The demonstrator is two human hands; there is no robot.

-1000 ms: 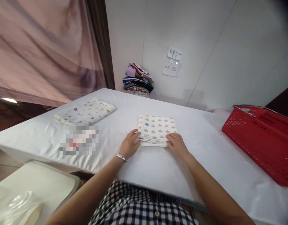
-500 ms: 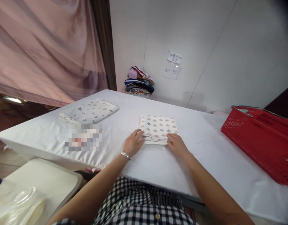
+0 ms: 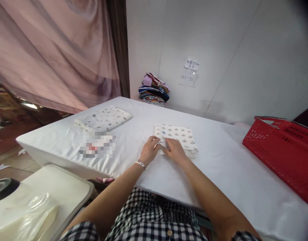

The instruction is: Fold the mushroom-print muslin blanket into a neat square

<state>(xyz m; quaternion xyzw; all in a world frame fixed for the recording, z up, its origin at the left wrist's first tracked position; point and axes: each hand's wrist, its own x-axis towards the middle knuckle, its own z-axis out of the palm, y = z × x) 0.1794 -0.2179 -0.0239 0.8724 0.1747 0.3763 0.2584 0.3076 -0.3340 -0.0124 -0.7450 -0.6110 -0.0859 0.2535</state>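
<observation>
Whereas half a second ago our right hand rests at the near right corner of the folded cloth, it now lies at the near left one, close beside our left hand; the left hand is at that same corner in both moments, so our two sets of fingertips nearly meet there. Between them the layers of the near edge look gathered, with small creases raised; at the near right corner, which we no longer touch, the stacked edges lie bare and slightly spread. We judge that this shifts the work from both ends of the edge to one end alone, and that the layers are not yet flush.

As for the grip, fingers and thumbs of both hands touch the cloth, but we cannot tell whether they pinch the layers fast or only press and smooth them; neither hand lifts the cloth clear. It lies flat in front of us on the white-covered table, its duck-like print upward; beyond our left hand, well apart from it, the second printed cloth lies where it did, with a pixelated item near its close side; the red basket stands off to the right, out of our hands' way.
</observation>
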